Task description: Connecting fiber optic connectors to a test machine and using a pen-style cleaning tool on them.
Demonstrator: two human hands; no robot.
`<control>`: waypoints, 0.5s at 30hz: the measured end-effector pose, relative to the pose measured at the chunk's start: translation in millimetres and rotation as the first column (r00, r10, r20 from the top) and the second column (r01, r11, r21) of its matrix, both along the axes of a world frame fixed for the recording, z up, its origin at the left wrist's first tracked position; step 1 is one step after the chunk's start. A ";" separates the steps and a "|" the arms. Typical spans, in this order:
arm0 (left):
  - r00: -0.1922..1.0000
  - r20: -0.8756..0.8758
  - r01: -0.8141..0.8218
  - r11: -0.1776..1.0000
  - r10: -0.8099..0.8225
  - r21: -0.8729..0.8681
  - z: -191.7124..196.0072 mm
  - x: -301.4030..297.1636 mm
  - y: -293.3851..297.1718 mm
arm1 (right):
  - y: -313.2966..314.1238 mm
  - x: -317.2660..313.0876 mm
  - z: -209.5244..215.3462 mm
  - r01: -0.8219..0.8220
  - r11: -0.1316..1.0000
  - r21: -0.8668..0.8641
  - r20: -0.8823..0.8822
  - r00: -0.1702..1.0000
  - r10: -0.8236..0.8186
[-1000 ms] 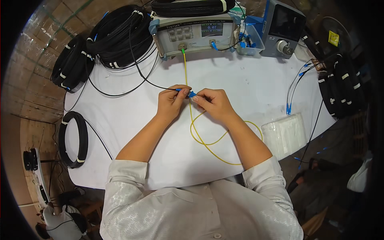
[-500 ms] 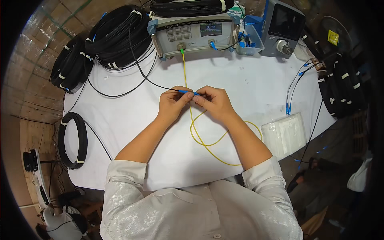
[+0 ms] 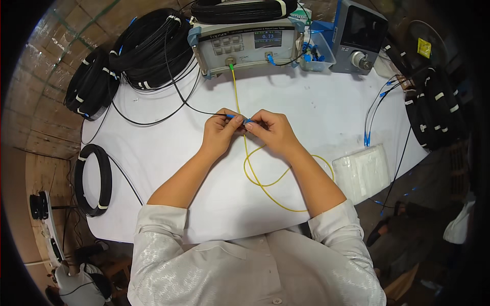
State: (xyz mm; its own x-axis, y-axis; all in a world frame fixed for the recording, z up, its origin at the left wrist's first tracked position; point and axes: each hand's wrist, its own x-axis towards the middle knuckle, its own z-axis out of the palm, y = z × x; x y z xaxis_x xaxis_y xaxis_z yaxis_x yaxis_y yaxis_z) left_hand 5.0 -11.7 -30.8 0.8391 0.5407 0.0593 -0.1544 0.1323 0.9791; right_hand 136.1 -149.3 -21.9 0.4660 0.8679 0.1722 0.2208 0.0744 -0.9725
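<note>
Connector axis runs left-right: your left hand (image 3: 219, 133) pinches the black cable (image 3: 176, 86) end, your right hand (image 3: 273, 131) the blue connector (image 3: 240, 119), fingertips touching.

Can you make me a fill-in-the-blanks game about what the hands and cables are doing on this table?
1. The left hand and right hand pinch a small ____ connector between them.
2. The cable plugged into the grey box by its green plug is ____.
3. That cable makes a loop on the ____ table.
4. The cable running to the left hand is ____.

Missing words: blue, yellow, white, black
</note>
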 end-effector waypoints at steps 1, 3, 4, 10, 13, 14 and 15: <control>1.000 0.000 0.000 1.000 0.000 0.000 0.4 -0.2 -0.2 | 0.0 -0.4 0.1 0.000 1.000 0.003 0.000 1.000 0.000; 1.000 0.009 0.007 1.000 -0.006 -0.020 1.1 -0.2 -0.5 | 0.5 -0.2 -1.2 -0.001 1.000 0.004 -0.007 1.000 0.001; 1.000 0.009 0.007 1.000 -0.007 -0.021 0.9 -0.1 -0.4 | 0.6 -0.1 -1.5 -0.002 1.000 0.004 -0.014 1.000 0.002; 1.000 0.022 0.010 0.998 -0.009 -0.064 -2.1 0.8 2.0 | 1.4 0.8 -3.1 0.003 1.000 -0.008 -0.008 1.000 -0.003; 1.000 0.029 -0.001 0.995 0.004 -0.095 -1.9 0.8 3.4 | 1.4 -0.1 -2.3 0.011 1.000 -0.013 -0.033 0.999 -0.012; 0.999 0.037 0.003 0.993 0.001 -0.118 -1.1 0.5 4.6 | 1.5 -0.4 -1.7 0.015 1.000 -0.017 -0.052 0.999 -0.016; 0.999 0.045 0.008 0.990 -0.002 -0.143 -0.5 0.2 5.1 | 1.3 -0.1 -2.2 0.016 1.000 -0.017 -0.052 0.999 -0.017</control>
State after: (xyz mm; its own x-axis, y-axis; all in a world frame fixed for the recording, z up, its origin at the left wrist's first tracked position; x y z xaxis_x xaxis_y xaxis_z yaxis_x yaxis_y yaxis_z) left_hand 5.2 -6.5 -31.3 0.8402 0.5420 0.0190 -0.1963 0.2712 0.9423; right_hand 136.0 -148.0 -24.1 0.4879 0.8627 0.1332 0.1712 0.0551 -0.9837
